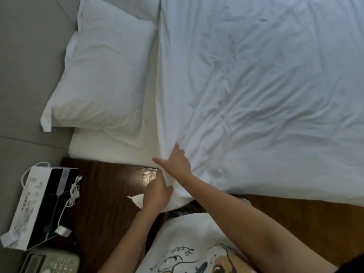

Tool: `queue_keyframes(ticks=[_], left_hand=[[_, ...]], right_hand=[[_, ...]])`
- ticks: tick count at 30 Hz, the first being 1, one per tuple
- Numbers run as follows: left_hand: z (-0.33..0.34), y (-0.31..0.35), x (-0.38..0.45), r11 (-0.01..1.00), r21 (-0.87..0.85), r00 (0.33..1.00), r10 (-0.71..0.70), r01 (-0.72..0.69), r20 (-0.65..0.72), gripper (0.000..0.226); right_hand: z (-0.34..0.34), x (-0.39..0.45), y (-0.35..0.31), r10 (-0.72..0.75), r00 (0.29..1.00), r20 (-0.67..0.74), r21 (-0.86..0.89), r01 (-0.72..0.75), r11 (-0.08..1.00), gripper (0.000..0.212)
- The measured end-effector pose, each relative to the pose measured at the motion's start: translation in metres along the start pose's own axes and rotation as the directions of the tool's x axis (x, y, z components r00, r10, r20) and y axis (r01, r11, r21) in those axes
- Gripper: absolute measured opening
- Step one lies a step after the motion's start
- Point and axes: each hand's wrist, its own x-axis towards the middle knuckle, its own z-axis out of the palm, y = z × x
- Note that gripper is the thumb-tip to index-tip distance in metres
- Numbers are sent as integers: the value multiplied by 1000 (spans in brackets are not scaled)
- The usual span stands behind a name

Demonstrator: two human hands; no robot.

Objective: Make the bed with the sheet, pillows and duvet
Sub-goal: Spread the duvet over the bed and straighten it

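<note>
The duvet (256,91) is spread over most of the bed, its head-end edge stopping short of the pillow (100,75), so that a strip of the sheet (110,152) is left bare along the near edge of the bed. The pillow is laid flat at the head corner, against the grey wall (29,56); a second pillow is only partly seen at the top edge of the view.

The near head-end corner of the duvet hangs over the side of the bed. The right hand (175,164) is laid on that corner with fingers straight and spread, pressing the cloth down at the bed's edge, apparently to hold it in place while the overhang is handled. The left hand (157,196) is lower, at the hanging part of the corner, with fingers closed onto the white cloth; this grip seems to be grasping the overhang to pull it straight or square it, though how firmly it is clenched is partly hidden by the fabric. The right grip is released, flat on the duvet.

The duvet is judged to be nearly placed, with creases left across its middle.

Beside the bed a dark wooden worktop (110,184) carries a paper bag (39,205) with a white cable (73,192) lying across it, and a telephone (53,263) at its near corner.
</note>
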Motion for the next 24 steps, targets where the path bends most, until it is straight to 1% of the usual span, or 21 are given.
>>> queue_keyframes(ticks=[1,2,4,7,9,12,14,16,20,22,24], left_hand=[[11,14,-7,999,35,1000,24,-25,15,47],[23,29,-13,997,65,998,47,-49,33,45],[41,51,-22,992,96,995,71,-77,64,34],[68,84,-29,988,117,991,93,-104,94,20],[84,103,-31,984,131,988,109,-124,111,21],[129,139,-31,986,126,990,95,-108,106,22],[168,161,-28,989,122,993,69,-81,97,30],[220,191,-28,990,135,995,35,-47,91,39],[335,255,-41,989,150,996,-16,3,90,50],[397,288,-54,995,99,991,-29,16,129,54],[448,318,-63,999,22,978,-41,37,207,51]], right_hand=[[-10,3,5,9,1000,-5,-91,-9,996,107],[-23,7,12,10,1000,-14,-160,-12,987,105],[-48,14,24,13,1000,-16,-243,-16,970,89],[-87,20,56,8,999,-37,-231,-17,973,54],[-105,21,79,-3,1000,-26,-207,-3,978,40],[-140,27,127,-44,999,-12,-179,41,983,20],[-165,33,158,-75,997,-6,-161,73,984,17],[-194,42,203,-105,994,9,-157,105,982,24],[-256,57,318,-144,988,52,-184,151,971,25],[-288,60,387,-123,991,46,-176,129,976,24],[-313,62,449,-80,997,9,-157,80,984,23]])
